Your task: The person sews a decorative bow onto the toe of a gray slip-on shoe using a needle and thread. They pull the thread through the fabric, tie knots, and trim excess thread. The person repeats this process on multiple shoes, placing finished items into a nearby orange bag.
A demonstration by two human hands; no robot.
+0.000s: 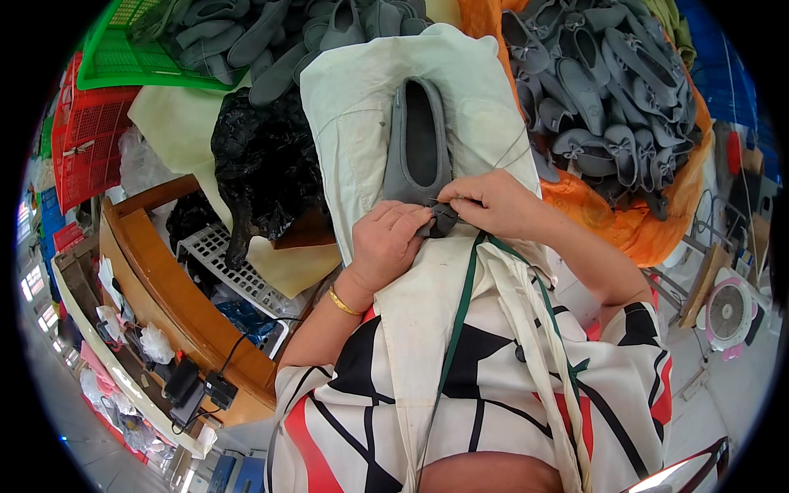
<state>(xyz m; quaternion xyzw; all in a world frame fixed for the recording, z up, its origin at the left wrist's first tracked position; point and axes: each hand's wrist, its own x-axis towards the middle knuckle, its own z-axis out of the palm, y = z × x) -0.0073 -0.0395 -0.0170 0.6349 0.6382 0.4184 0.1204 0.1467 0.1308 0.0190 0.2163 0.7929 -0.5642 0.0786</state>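
Note:
A grey slip-on shoe (396,156) lies on the white cloth (485,90) in front of me, its opening up and its toe toward me. My left hand (385,242) pinches a small dark grey bow (442,220) at the toe. From the other side my right hand (497,205) is closed at the same spot, thumb and forefinger together on what looks like a thin needle (436,200). A fine dark thread runs up from near the right hand across the cloth. The fingers partly cover the toe and the bow.
Many grey shoes with bows (612,82) fill an orange sack (588,205) at the far right. More grey shoes (271,41) lie at the far left beside a green basket (123,49). A black plastic bag (267,156) and a wooden desk edge (177,287) are left; a fan (728,308) stands right.

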